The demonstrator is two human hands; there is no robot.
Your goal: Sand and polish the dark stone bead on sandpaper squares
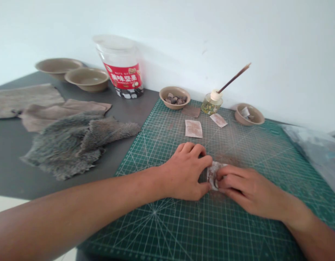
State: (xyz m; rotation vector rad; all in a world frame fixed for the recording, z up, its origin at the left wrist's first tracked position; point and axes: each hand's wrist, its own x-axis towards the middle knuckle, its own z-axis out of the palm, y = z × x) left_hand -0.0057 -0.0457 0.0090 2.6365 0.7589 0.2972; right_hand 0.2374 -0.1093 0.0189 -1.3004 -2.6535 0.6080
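On the green cutting mat (pixel 167 224) lies a small whitish sheet (pixel 212 173) with brown dust on it, which looks like sandpaper. My left hand (pixel 187 172) holds its left edge down, thumb at the near corner and index finger at the far one. The fingers of my right hand (pixel 245 185) are pinched together over the sheet's right part. Between them a small dark piece (pixel 216 184) shows only in part; its kind is hidden by the fingers. Brown dust (pixel 227 158) is scattered on the mat around the sheet.
Behind my hands are loose sandpaper pieces (pixel 194 129), a bowl of small brown lumps (pixel 174 104), an oil bottle with a brush (pixel 211 103) and another bowl (pixel 249 121). Leftward are cloths (pixel 66 141), two bowls (pixel 87 85) and a plastic jar (pixel 122 72). A plastic bag (pixel 317 148) lies right.
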